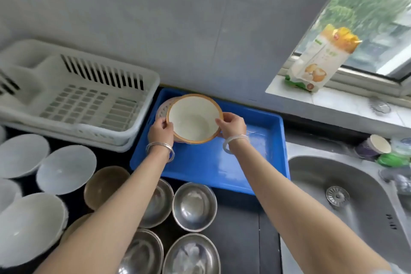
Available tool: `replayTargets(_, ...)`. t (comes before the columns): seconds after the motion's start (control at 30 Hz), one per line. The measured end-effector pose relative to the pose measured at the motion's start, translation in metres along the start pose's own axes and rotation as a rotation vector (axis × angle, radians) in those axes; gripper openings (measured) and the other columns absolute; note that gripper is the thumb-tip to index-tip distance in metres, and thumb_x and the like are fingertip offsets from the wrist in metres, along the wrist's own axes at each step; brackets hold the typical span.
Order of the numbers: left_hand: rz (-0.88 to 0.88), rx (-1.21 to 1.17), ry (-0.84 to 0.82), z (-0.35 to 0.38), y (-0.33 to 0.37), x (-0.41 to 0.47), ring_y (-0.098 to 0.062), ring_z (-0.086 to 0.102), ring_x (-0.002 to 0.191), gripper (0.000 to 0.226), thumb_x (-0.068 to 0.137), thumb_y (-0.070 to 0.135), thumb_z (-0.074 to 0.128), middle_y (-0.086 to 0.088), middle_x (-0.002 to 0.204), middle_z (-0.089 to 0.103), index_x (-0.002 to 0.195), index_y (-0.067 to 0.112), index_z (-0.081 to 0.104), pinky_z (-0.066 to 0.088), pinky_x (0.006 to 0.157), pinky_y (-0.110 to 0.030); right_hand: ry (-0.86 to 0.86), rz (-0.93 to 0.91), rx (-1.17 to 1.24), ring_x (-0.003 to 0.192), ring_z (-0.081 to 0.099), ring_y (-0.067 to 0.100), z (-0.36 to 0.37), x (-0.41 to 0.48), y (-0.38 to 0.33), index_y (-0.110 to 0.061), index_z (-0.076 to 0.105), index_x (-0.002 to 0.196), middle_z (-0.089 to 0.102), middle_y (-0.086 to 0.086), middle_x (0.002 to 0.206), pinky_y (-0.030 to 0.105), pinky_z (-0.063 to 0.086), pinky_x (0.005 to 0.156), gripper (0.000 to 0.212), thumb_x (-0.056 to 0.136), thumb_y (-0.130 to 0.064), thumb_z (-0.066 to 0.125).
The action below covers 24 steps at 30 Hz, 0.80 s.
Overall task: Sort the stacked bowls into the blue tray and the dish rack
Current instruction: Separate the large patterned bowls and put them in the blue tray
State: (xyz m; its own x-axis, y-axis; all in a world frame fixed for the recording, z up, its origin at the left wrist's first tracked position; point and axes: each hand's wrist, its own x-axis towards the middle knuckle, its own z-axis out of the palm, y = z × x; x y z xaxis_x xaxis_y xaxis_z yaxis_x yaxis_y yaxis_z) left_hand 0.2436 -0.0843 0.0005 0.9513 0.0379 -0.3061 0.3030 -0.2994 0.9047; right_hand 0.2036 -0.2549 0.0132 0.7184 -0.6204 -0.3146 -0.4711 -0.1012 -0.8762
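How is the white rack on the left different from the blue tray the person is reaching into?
The dish rack is white with slotted walls and a grid floor; the blue tray has solid, low walls and a smooth floor. The rack holds nothing visible, while the tray holds orange-rimmed bowls, gripped by the left hand and right hand. Both are rectangular, look like plastic and sit side by side against the wall.

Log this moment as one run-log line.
left hand: gripping orange-rimmed bowl | right hand: same bowl | location: over blue tray, far-left corner | dish rack: empty
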Motion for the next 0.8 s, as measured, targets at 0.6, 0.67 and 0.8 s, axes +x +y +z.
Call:
replayTargets(0.6, -0.079, 0.083, -0.071, 0.007, -0.025, 0.067, -0.032, 0.056, 0.112, 0.04, 0.089, 0.001, 0.042, -0.01, 0.122, 0.063, 0.124, 0.015, 0.056, 0.046, 0.099, -0.045, 0.01, 0.075, -0.18, 0.082, 0.058, 0.02, 0.056, 0.047, 0.01, -0.013, 0.067, 0.11, 0.068, 0.005, 0.099, 0.026, 0.044, 0.073, 0.026, 0.087, -0.007, 0.056)
replayTargets(0.67, -0.069, 0.083, -0.069, 0.007, -0.028, 0.068, -0.032, 0.057, 0.112, 0.038, 0.088, 0.0, 0.044, -0.01, 0.122, 0.063, 0.122, 0.014, 0.057, 0.045, 0.099, -0.046, 0.01, 0.069, -0.179, 0.084, 0.057, 0.02, 0.057, 0.048, 0.013, -0.013, 0.066, 0.112, 0.069, 0.006, 0.104, 0.026, 0.044, 0.075, 0.027, 0.087, -0.008, 0.056)
replayTargets(0.8, -0.025, 0.074, -0.028, 0.009, -0.029, 0.067, -0.03, 0.058, 0.11, 0.037, 0.088, 0.001, 0.047, -0.008, 0.12, 0.065, 0.12, 0.015, 0.058, 0.045, 0.093, -0.036, -0.009, 0.049, -0.179, 0.088, 0.058, 0.021, 0.056, 0.048, 0.016, -0.013, 0.062, 0.118, 0.067, 0.007, 0.112, 0.028, 0.047, 0.078, 0.029, 0.089, -0.011, 0.055)
